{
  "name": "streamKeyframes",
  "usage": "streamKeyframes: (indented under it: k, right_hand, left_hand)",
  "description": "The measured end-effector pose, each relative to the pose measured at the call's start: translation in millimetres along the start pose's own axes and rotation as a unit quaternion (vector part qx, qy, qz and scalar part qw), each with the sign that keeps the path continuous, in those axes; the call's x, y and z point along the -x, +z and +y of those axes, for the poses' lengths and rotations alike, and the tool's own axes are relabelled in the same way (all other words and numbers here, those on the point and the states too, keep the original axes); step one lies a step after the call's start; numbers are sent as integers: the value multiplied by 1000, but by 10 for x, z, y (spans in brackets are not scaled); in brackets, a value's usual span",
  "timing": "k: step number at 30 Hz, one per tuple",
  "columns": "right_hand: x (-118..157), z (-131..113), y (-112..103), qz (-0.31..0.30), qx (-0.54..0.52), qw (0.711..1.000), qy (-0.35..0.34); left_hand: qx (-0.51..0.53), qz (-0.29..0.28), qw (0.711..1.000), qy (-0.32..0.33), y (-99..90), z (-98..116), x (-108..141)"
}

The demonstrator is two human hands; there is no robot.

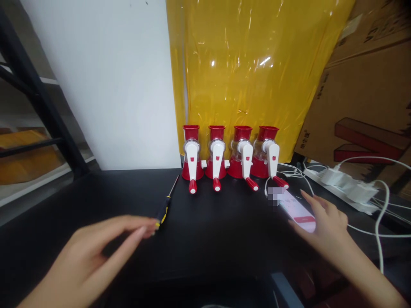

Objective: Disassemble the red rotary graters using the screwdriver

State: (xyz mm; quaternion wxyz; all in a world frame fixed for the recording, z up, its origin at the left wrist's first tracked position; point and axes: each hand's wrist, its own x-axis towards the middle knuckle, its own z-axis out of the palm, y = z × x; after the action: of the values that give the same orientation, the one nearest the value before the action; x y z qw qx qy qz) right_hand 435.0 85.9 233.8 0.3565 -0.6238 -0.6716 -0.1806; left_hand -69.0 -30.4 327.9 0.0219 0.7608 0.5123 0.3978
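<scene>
My left hand (102,248) is at the left front, thumb and fingertips pinched together at the butt of a screwdriver (163,209). The screwdriver has a dark blue and yellow handle, and its thin metal shaft points away from me. My right hand (327,222) grips a smartphone (297,208) with a lit screen, thumb along the near side and fingers along the far side. Blur hides the exact contact. Several red and white rotary graters (217,158) stand upright in a row behind, their crank handles hanging down toward me.
White cables and a power strip (340,188) with plugged-in chargers lie at the right. A white panel (112,85), a yellow-wrapped panel (250,64) and a cardboard box (359,94) stand along the back of the black table (208,244). A dark shelf frame (48,98) rises at the left.
</scene>
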Motion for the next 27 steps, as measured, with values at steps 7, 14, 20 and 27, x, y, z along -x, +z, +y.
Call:
streamKeyframes:
  k: [7, 14, 20, 27]
  right_hand:
    - [-940, -1512, -184, 14, -268, 952, -146]
    - [-1069, -2223, 727, 19, -427, 894, -137]
    - [-890, -2057, 984, -19, -419, 905, -75]
    - [-894, -2068, 1000, -139, -354, 922, -72]
  left_hand:
    - [-46, -62, 997, 32, 535, 173, -1469]
    - [-269, -89, 948, 143, 1217, 243, -1558]
    - [-247, -61, 949, 189, 1110, 8, -1412]
    - [-220, -71, 955, 183, 1119, -124, -1423]
